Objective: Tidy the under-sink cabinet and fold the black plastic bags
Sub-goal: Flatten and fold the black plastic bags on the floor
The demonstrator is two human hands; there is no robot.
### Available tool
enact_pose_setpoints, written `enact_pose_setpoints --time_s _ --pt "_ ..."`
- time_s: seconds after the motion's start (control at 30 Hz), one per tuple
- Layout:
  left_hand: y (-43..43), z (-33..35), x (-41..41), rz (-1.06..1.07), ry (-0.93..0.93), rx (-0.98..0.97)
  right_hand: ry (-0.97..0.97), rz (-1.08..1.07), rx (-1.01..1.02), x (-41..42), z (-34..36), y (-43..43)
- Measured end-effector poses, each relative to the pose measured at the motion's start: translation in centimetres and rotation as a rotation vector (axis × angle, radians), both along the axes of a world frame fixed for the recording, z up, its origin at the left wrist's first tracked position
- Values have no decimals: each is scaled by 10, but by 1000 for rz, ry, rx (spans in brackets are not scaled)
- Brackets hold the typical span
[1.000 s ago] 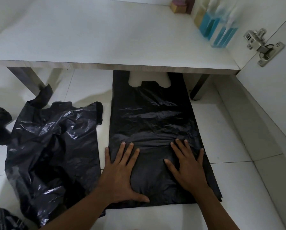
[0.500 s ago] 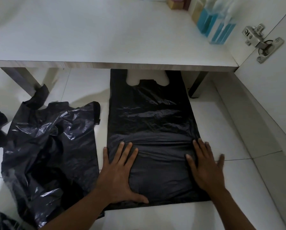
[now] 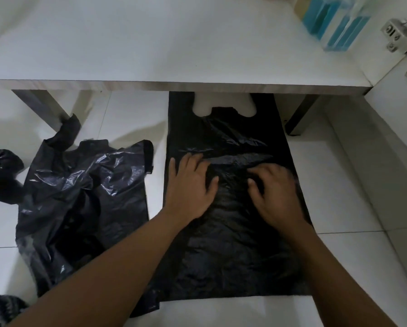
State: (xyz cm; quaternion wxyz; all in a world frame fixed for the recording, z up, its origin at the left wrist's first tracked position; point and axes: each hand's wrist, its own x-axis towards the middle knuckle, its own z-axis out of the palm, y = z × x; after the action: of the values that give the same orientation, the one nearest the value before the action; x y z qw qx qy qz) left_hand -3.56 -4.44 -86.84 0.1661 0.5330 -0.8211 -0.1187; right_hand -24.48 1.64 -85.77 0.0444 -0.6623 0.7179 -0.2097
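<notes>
Black bag (image 3: 230, 244) flat beneath left hand (image 3: 190, 187), right hand (image 3: 276, 192), mid-sheet.

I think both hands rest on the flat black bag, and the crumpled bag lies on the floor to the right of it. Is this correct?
One detail is wrong. The head view shows the left hand and right hand on the flat bag, but the crumpled bag lies on the floor to its left, not its right.
</notes>
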Motion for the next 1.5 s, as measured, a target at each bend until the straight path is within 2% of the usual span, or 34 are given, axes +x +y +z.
enact_pose_setpoints --time_s 0.13,0.2,0.37,0.47,0.63,0.77,0.87,0.93,1.07,1.2,1.33,1.37,1.43,1.5 --pt "-15 -36 6 0 -129 35 77 182 137 43 -24 -44" --pt "-13 -44 9 -15 -134 24 156 190 194 38 -37 -64" --pt "-15 -44 10 -13 -129 60 111 -54 243 -16 -45 -150" --pt "-16 -44 10 -17 -140 94 -8 -183 313 -52 -43 -204" --pt "-19 -46 9 -10 -177 117 -92 -182 308 -85 -41 -250" --pt "-19 -45 9 3 -171 124 -87 -208 44 -72 -30 -236" --pt "-18 -44 10 2 -157 114 -33 -133 -103 -46 -20 -186" --pt "-17 -43 10 4 -123 85 -31 -86 -40 -17 -19 -137" --pt "-13 -42 10 6 -86 24 111 -49 233 23 -27 -79" --pt "-10 -34 10 10 -149 24 82 -63 252 20 -23 -78" --pt "-14 -4 23 -11 -144 150 45 -70 410 22 -10 -86" --pt "-16 6 31 -4 -144 140 53 -76 425 25 -6 -87" --pt "-20 25 56 43 -152 15 58 -77 316 41 4 -90" --pt "-26 43 90 197 -114 -88 -85 -15 177 73 14 -90"
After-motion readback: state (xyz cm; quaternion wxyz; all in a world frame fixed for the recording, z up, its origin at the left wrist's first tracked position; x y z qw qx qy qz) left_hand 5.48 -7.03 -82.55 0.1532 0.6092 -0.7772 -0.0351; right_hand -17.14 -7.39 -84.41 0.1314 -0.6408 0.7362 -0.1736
